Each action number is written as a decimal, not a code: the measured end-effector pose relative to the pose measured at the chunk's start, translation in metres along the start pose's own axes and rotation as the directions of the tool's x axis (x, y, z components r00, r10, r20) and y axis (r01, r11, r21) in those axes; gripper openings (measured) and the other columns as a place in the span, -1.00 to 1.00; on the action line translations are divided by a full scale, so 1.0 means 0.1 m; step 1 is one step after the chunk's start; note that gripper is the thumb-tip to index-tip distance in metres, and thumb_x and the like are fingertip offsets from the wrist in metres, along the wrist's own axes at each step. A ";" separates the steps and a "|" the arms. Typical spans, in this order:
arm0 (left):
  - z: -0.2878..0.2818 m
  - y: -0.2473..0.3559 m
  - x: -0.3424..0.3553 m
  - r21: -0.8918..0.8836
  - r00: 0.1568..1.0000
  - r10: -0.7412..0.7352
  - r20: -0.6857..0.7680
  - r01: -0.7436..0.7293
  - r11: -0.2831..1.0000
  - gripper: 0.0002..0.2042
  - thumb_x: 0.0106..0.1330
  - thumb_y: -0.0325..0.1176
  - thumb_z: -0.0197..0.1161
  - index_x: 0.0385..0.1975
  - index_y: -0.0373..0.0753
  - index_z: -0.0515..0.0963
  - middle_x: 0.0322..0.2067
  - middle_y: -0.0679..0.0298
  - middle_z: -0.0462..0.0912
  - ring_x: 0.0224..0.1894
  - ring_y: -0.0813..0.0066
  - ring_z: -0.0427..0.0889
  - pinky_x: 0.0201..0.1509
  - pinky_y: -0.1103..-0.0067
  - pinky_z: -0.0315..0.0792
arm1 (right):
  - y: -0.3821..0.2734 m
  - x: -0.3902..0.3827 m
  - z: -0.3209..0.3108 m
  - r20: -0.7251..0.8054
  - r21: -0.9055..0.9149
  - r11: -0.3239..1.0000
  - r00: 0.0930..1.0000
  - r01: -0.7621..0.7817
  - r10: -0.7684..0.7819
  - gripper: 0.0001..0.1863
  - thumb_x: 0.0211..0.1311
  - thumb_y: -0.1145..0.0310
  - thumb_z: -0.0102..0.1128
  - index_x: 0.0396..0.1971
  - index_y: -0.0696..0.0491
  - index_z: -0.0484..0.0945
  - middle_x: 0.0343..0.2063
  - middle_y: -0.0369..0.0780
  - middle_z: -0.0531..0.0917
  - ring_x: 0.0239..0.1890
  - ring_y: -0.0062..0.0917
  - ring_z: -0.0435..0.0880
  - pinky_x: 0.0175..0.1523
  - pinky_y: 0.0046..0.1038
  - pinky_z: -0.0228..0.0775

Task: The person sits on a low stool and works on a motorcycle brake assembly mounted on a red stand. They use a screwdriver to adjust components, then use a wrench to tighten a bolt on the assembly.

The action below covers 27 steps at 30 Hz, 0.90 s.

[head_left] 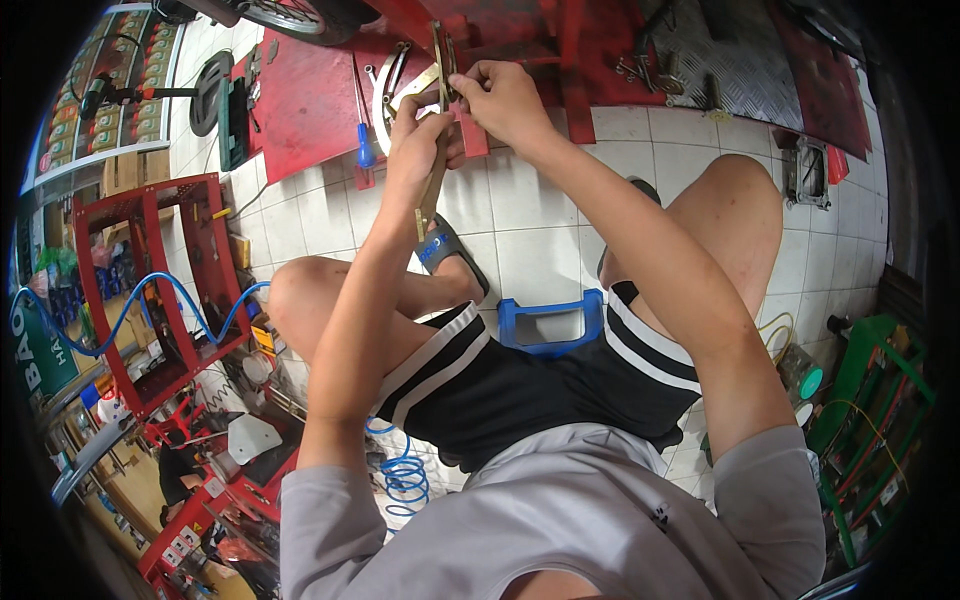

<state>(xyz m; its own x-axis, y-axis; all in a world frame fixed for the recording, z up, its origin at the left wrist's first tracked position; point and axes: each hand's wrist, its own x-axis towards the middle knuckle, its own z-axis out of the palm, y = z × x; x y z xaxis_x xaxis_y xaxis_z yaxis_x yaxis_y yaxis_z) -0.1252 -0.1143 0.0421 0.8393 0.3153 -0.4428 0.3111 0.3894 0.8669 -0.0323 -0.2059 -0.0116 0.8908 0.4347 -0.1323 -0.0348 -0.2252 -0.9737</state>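
hands are raised together over the white tiled floor (530,230). left hand (418,140) is closed around a long brass-coloured metal bar (432,190), held upright in front of the red platform (310,100). right hand (500,100) is pinched on the bar's upper end, near a blue-handled screwdriver (364,140).

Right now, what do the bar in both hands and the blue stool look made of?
Bar: looks like metal, dull brass-tan finish, thin, flat and rigid; exact alloy unclear. Stool: probably moulded plastic, with uniform glossy blue and rounded edges.
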 end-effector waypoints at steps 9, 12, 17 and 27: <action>0.00 0.00 0.01 0.030 0.999 -0.018 -0.036 0.019 0.999 -0.79 0.31 -0.50 -0.03 -0.08 -0.26 0.29 -0.48 0.34 0.29 -0.52 0.63 0.28 -0.47 0.64 0.18 | -0.05 -0.07 0.01 0.020 0.314 0.949 0.999 -0.040 0.035 -0.86 0.17 0.43 0.24 -0.34 0.18 0.56 -0.59 -0.26 0.66 -0.54 -0.67 0.60 -0.39 -0.64 0.42; 0.00 0.02 0.00 0.036 0.999 -0.018 -0.042 0.020 0.999 -0.78 0.31 -0.49 -0.03 -0.06 -0.26 0.29 -0.47 0.34 0.29 -0.51 0.63 0.29 -0.47 0.63 0.18 | -0.05 -0.08 -0.03 0.098 0.427 0.898 0.992 -0.110 0.075 -0.86 0.16 0.49 0.24 -0.30 0.21 0.55 -0.56 -0.26 0.65 -0.53 -0.67 0.61 -0.36 -0.65 0.46; 0.01 0.01 0.01 0.050 0.999 -0.004 -0.040 0.006 0.999 -0.76 0.31 -0.49 -0.03 -0.03 -0.27 0.28 -0.46 0.32 0.32 -0.51 0.62 0.29 -0.47 0.64 0.18 | -0.01 -0.11 -0.05 0.090 0.438 0.894 0.994 -0.095 0.061 -0.84 0.18 0.49 0.22 -0.29 0.26 0.55 -0.54 -0.22 0.66 -0.50 -0.64 0.63 -0.32 -0.60 0.51; -0.03 -0.03 0.03 0.033 1.000 0.007 -0.028 -0.006 0.999 -0.75 0.32 -0.48 -0.02 -0.02 -0.27 0.27 -0.49 0.33 0.31 -0.50 0.61 0.29 -0.45 0.63 0.20 | -0.13 -0.13 -0.05 -0.038 0.094 0.995 0.999 0.030 -0.026 -0.80 0.17 0.36 0.22 -0.41 0.22 0.65 -0.60 -0.20 0.68 -0.53 -0.61 0.69 -0.38 -0.58 0.50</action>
<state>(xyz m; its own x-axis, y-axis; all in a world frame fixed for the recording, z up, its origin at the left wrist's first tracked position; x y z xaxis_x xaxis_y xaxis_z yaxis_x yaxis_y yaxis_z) -0.1249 -0.1121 0.0378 0.8287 0.3421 -0.4429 0.3207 0.3583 0.8768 -0.0416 -0.2129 0.0035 0.9080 0.4070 -0.0994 -0.0506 -0.1289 -0.9904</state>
